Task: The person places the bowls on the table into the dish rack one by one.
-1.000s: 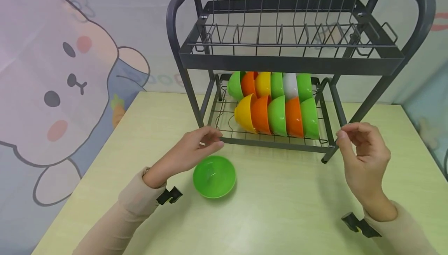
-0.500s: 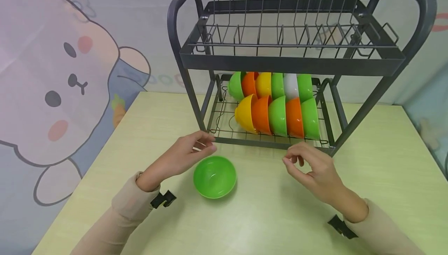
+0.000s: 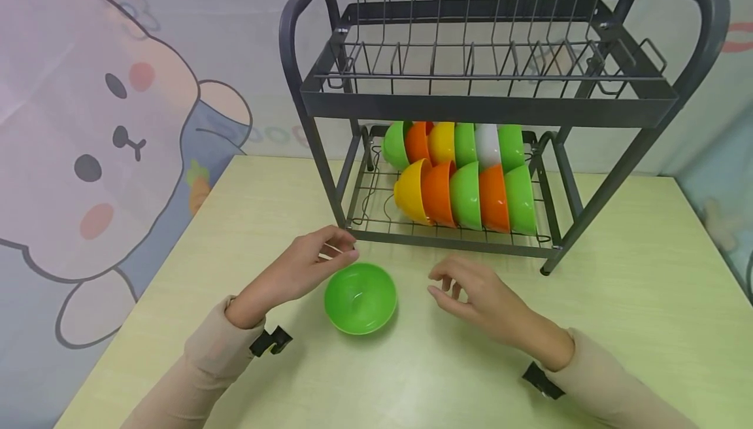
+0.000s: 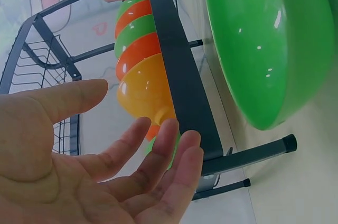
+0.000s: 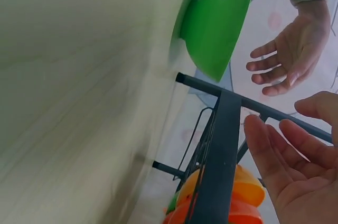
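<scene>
A green bowl (image 3: 361, 299) stands upright on the table in front of the dish rack, with nothing seen inside it. My left hand (image 3: 300, 272) hovers at the bowl's upper left side, its fingers loosely bent and holding nothing. On the other side, my right hand (image 3: 482, 298) is above the table, a short way right of the bowl, with relaxed fingers and nothing in them. In the left wrist view the palm of the left hand (image 4: 105, 160) faces up, fingers spread. The right wrist view shows the right hand (image 5: 296, 155) apart from the green bowl (image 5: 216, 31).
A dark two-tier dish rack (image 3: 488, 110) stands at the back of the table (image 3: 235, 220). On its lower tier, two rows of green, orange, yellow and white bowls (image 3: 467, 195) lean on their sides. A wall with a cartoon print (image 3: 147, 187) rises behind.
My right hand has moved left from beside the rack's right front leg towards the green bowl. My left hand has drawn slightly back to the left. The bowl has not moved.
</scene>
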Available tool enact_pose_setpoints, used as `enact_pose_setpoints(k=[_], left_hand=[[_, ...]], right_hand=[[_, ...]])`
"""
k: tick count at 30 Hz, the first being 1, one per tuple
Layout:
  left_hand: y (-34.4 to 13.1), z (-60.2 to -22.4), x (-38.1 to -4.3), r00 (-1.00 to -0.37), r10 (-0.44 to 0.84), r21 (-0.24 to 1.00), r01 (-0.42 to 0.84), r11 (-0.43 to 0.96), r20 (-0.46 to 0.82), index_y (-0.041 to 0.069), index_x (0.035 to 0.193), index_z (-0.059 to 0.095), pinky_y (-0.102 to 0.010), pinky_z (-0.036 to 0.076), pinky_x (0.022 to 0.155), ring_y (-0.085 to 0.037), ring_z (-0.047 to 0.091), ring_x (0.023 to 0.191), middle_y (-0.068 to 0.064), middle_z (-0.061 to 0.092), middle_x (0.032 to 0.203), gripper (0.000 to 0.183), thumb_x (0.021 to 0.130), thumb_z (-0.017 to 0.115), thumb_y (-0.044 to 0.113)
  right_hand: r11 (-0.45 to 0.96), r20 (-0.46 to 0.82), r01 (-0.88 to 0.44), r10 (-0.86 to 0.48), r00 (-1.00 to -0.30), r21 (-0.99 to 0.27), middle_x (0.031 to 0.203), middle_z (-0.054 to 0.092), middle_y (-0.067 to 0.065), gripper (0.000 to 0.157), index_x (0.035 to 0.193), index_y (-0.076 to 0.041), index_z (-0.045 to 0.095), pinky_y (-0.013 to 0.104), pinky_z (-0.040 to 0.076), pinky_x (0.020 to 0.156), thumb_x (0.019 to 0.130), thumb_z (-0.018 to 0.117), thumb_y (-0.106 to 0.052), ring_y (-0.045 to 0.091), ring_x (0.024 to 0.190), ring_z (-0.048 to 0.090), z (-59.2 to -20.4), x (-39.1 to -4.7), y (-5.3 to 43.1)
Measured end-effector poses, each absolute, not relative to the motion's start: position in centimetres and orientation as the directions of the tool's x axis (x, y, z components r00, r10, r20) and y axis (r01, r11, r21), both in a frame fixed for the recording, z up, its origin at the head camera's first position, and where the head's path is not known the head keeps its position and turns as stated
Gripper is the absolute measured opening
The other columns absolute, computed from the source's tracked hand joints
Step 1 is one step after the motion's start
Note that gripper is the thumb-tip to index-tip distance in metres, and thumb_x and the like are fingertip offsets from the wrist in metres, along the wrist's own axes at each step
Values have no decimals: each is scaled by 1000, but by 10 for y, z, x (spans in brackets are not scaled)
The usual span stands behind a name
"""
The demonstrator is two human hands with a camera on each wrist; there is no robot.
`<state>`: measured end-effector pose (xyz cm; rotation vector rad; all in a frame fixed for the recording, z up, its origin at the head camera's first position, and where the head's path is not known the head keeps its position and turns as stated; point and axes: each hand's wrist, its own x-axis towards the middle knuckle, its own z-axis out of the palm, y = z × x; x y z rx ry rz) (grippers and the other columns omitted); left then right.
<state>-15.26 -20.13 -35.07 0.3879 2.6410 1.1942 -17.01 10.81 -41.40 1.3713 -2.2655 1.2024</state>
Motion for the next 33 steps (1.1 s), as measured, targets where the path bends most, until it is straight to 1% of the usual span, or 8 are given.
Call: enact_pose_setpoints(k=[2,6,10,12,18,21,29,33], left_hand=[[-202,-351,-152,-943,322,757,147,637,-88,3,127,58,-42,52,95,-29,61,111,-8,64,121,38,102,59,31],[-204,-352,-150,-943,320,757,146,637,-88,4,126,58,-43,51,96,-29,61,112,-8,64,121,36,102,59,31],[-206,-354,-150,-945,316,760,141,634,-87,4,126,58,-42,51,96,-29,61,112,-7,64,120,36,102,59,31],[-206,-355,-150,-946,313,759,140,636,-87,5,126,58,-42,52,95,-29,61,111,-7,64,120,36,102,60,31],[-207,-356,-150,-948,309,752,147,643,-79,5,126,59,-42,52,94,-30,62,109,-7,65,118,35,102,60,30],[-207,-356,-151,-948,309,746,151,648,-76,7,125,59,-42,52,93,-29,62,109,-7,65,118,34,101,60,30],[-208,-357,-151,-951,298,739,144,658,-80,7,126,59,-44,53,92,-30,63,107,-8,65,117,34,101,61,31],[-208,-357,-150,-953,291,736,136,663,-86,7,127,59,-44,53,92,-30,63,107,-8,65,117,35,101,61,31]], right_hand=[[231,533,-797,-636,-558,-558,94,63,-5,19,101,-10,64,24,55,61,87,72,-1,9,76,60,-415,-170,104],[260,452,-729,-641,-621,-632,95,64,-3,14,101,-8,65,27,58,65,90,72,-4,7,79,60,-416,-169,96],[300,365,-657,-639,-677,-692,96,64,-2,10,101,-5,66,25,57,68,92,71,-7,7,80,61,-418,-168,89],[310,336,-631,-638,-692,-711,97,65,2,10,101,-5,66,25,57,68,92,71,-7,9,81,62,-419,-169,86],[330,258,-569,-648,-717,-753,103,67,10,13,105,-1,67,24,57,73,93,68,-7,13,83,63,-422,-171,78],[345,215,-536,-650,-729,-771,106,68,13,18,109,2,67,24,57,73,94,68,-8,13,83,65,-423,-172,75],[356,107,-432,-657,-747,-829,105,71,12,33,120,6,65,23,57,71,96,68,-17,11,81,68,-429,-174,68],[304,52,-341,-675,-736,-889,105,71,14,36,122,8,63,26,58,71,97,67,-17,17,79,71,-433,-176,64]])
